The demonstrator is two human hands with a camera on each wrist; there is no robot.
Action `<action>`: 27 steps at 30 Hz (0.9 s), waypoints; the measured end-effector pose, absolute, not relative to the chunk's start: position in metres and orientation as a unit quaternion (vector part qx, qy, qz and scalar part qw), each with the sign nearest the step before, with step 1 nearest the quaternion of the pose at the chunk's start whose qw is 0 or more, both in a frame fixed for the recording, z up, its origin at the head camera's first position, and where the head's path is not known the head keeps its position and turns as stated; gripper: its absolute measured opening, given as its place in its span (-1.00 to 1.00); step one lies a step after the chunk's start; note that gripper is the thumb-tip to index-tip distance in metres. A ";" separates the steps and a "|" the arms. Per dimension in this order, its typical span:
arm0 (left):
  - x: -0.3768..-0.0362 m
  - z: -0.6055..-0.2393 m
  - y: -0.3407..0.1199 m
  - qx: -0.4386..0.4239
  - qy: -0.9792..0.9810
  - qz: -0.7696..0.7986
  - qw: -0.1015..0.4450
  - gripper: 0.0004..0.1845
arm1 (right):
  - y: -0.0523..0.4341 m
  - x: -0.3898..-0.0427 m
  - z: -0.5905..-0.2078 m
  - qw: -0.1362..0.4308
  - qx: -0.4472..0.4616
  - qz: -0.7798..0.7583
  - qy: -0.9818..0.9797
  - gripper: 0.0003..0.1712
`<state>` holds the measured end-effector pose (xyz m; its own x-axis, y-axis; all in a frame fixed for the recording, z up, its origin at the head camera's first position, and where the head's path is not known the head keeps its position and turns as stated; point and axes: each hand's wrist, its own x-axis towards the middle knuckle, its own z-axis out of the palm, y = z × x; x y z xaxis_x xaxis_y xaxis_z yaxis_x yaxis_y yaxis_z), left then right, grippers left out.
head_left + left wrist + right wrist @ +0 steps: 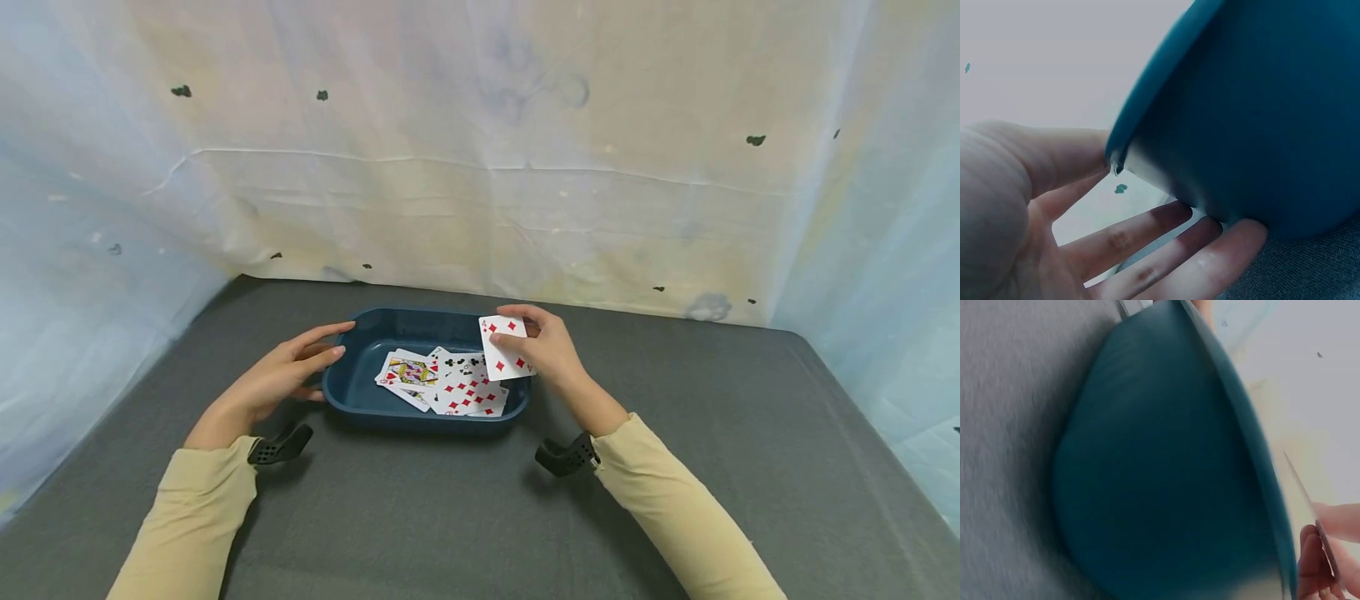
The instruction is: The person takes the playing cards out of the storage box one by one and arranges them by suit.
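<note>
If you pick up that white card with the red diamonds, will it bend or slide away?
The white playing card with red diamonds looks thin, so it would probably flex easily. The right hand pinches it by one edge over the dark blue plastic tray, so it seems very light. Its surface looks glossy, so it may slip across the loose cards below.

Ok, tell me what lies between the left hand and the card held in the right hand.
In the head view, the blue tray lies between the left hand and the held card, with loose playing cards inside it. The right hand pinches that card above the tray's right end.
</note>
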<state>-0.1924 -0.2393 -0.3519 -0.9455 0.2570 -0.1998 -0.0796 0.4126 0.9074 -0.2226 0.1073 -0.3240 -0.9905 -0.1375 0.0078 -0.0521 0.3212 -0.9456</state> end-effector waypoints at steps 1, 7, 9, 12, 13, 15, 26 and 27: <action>-0.192 -0.352 -0.239 0.054 0.826 0.539 0.156 -0.34 | 0.109 -0.224 -0.324 0.033 -0.054 -0.579 0.813 -0.50; -0.192 -0.351 -0.239 0.055 0.825 0.540 0.157 -0.33 | 0.121 -0.233 -0.328 0.011 -0.020 -0.581 0.814 -0.48; -0.192 -0.351 -0.239 0.054 0.825 0.540 0.157 -0.33 | 0.125 -0.236 -0.329 0.006 -0.009 -0.577 0.817 -0.48; -0.192 -0.351 -0.239 0.052 0.827 0.538 0.156 -0.33 | 0.130 -0.239 -0.330 0.001 0.001 -0.566 0.824 -0.47; -0.192 -0.351 -0.239 0.051 0.827 0.538 0.156 -0.33 | 0.132 -0.240 -0.330 0.001 0.004 -0.566 0.824 -0.47; -0.192 -0.351 -0.239 0.051 0.827 0.538 0.155 -0.33 | 0.136 -0.243 -0.331 -0.002 0.009 -0.566 0.825 -0.47; -0.193 -0.352 -0.238 0.045 0.824 0.542 0.159 -0.32 | 0.159 -0.259 -0.347 -0.041 0.054 -0.574 0.816 -0.53; -0.193 -0.353 -0.238 0.044 0.824 0.542 0.159 -0.32 | 0.162 -0.260 -0.350 -0.041 0.058 -0.576 0.814 -0.53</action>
